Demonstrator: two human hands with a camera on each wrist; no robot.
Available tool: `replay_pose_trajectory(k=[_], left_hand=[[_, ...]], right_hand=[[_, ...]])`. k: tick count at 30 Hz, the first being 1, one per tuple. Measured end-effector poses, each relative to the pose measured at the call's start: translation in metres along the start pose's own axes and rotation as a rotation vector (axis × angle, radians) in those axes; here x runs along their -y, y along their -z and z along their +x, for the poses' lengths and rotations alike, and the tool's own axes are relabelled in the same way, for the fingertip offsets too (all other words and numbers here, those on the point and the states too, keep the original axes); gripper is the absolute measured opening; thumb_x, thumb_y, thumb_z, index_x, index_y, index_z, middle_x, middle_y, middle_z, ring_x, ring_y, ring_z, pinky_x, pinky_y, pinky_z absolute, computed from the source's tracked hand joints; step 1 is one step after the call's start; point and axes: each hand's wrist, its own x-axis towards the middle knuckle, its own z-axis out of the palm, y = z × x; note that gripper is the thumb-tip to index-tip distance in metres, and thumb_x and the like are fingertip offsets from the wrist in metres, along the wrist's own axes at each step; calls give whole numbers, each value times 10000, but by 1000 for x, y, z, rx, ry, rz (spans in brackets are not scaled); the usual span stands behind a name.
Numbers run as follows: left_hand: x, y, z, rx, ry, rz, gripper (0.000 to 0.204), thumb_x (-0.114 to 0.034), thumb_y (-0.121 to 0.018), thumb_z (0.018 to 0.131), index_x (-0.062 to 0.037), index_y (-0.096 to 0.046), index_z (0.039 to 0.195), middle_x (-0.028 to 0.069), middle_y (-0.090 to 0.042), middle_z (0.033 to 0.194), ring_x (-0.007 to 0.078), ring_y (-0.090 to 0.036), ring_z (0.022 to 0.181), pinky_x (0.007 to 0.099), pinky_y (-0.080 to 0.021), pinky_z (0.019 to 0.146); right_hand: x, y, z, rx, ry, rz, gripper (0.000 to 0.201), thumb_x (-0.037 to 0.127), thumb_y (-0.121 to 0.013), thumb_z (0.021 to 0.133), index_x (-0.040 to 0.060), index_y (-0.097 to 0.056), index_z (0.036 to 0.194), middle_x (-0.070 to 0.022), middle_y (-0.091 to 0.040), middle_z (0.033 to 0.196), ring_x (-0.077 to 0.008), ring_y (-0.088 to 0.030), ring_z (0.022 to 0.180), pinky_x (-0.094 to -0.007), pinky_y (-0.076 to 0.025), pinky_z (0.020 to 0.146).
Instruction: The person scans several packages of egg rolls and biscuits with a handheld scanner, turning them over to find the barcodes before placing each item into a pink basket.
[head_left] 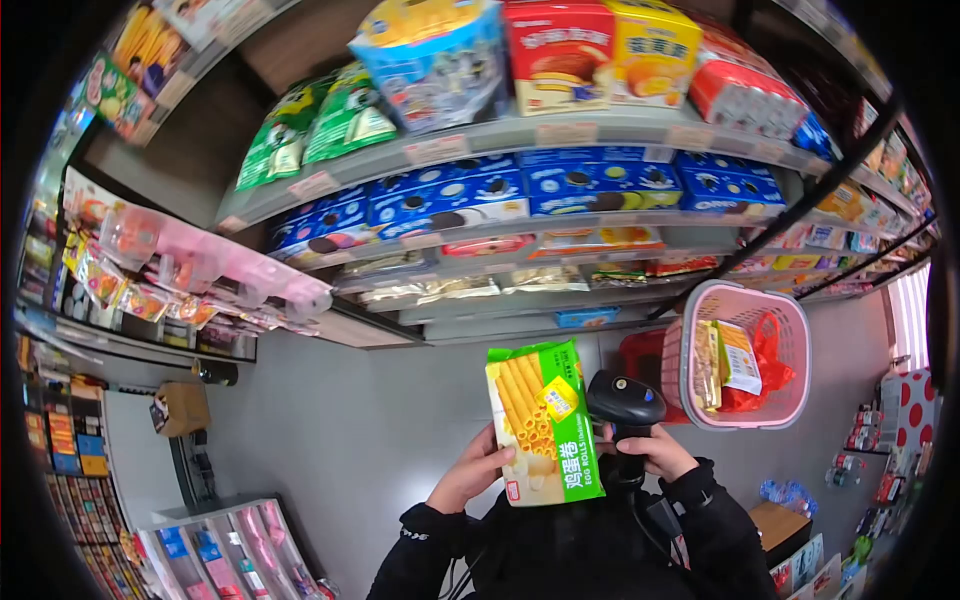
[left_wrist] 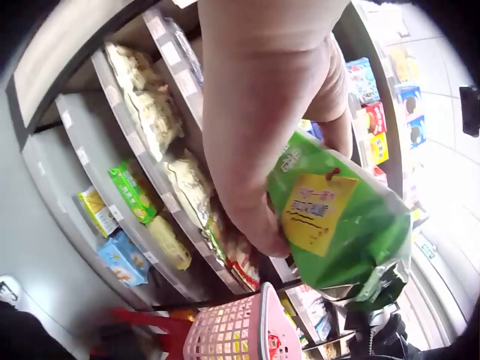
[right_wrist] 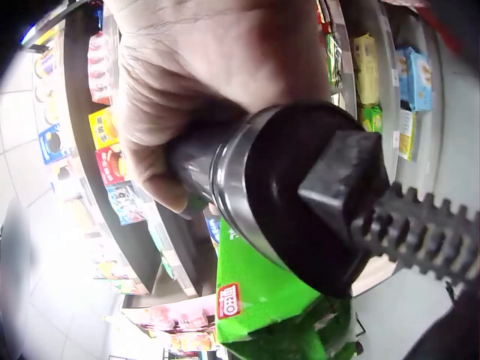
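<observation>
A green and cream packet of egg rolls [head_left: 545, 425] is held upright in front of the chest, printed face toward the head camera. My left hand [head_left: 474, 468] grips its left edge, thumb across the front. In the left wrist view, the green packet side [left_wrist: 330, 217] with a yellow label lies under the hand. My right hand [head_left: 660, 453] is wrapped round the handle of a black barcode scanner [head_left: 626, 400], whose head stands close beside the packet's right edge. In the right wrist view, the handle's round base [right_wrist: 307, 195] and ribbed cord [right_wrist: 420, 225] show, overlapping the packet.
A pink basket [head_left: 679, 350] at front right holds several packets and a red plastic bag [head_left: 768, 360]. Ahead rise snack shelves [head_left: 500, 130] with blue biscuit boxes [head_left: 600, 185]. A clear display case [head_left: 225, 550] stands at lower left, a cardboard box [head_left: 182, 408] beyond it.
</observation>
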Motion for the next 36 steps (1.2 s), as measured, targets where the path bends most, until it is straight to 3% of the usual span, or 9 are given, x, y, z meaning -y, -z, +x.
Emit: replay_pose_trajectory(k=[5, 7, 13, 21, 25, 27, 32, 35, 36], left_hand=[[-11, 44, -16, 31, 145, -203, 569, -118, -548, 813, 8, -250, 1281, 132, -390, 1256, 251, -429, 1137, 392, -361, 938], [-6, 51, -8, -16, -5, -324, 548, -93, -529, 813, 3, -256, 1278, 140, -386, 1258, 268, -409, 1155, 408, -350, 950], [-3, 66, 19, -216, -41, -199, 474, -65, -465, 843, -41, -267, 1273, 112, -411, 1246, 252, -422, 1148, 399, -365, 939], [0, 35, 41, -260, -159, -309, 463, -81, -486, 840, -57, -289, 1259, 97, -412, 1246, 235, -429, 1142, 397, -380, 921], [4, 39, 57, -288, -118, -250, 495, -80, -506, 823, -53, -279, 1261, 102, -428, 1223, 235, -457, 1110, 381, -412, 887], [-4, 41, 61, -314, 24, 77, 526, -72, -518, 803, -36, -269, 1264, 107, -447, 1198, 228, -481, 1081, 363, -436, 856], [-19, 41, 75, -198, 1, 797, 648, -178, -663, 675, 35, -368, 1211, 138, -529, 1035, 210, -539, 929, 293, -447, 760], [-37, 21, 87, -96, -120, 1354, 641, -150, -658, 684, 3, -361, 1231, 156, -518, 1096, 244, -533, 975, 310, -424, 821], [-53, -7, 91, -79, -49, 1295, 570, -147, -662, 646, -48, -433, 1158, 158, -532, 1025, 290, -528, 947, 325, -413, 823]], right_hand=[[-2, -24, 40, 42, -10, -34, 214, 37, -556, 762, 21, -503, 969, -112, -494, 1105, -207, -468, 1069, -364, -411, 908], [-1, -20, 44, 35, -2, -85, 181, 54, -560, 761, 20, -509, 932, -154, -472, 1161, -234, -446, 1111, -358, -417, 891], [-18, 6, 43, -51, -64, -356, 191, 91, -578, 746, 46, -511, 919, -67, -515, 1039, -187, -446, 1109, -303, -383, 878], [-29, 6, 47, -87, -58, -77, 173, 80, -580, 748, 42, -533, 910, -24, -506, 954, -159, -473, 1015, -278, -373, 836], [-18, 21, 38, -104, 17, -204, 162, 94, -579, 751, 42, -540, 899, -17, -512, 944, -103, -472, 889, -249, -367, 799], [-9, 32, 30, -185, 20, -265, 169, 96, -584, 745, 45, -540, 900, -9, -524, 913, -91, -482, 872, -244, -372, 781], [-6, 70, 26, -224, 49, -257, 226, 105, -583, 741, 38, -537, 952, -3, -530, 873, -86, -495, 829, -236, -384, 754], [2, 75, 34, -176, 60, -161, 229, 129, -579, 748, 32, -539, 951, 0, -528, 853, -87, -495, 809, -239, -388, 746], [3, 76, 37, -177, 14, -128, 236, 153, -577, 753, 31, -540, 952, -1, -524, 850, -87, -491, 804, -240, -386, 750]])
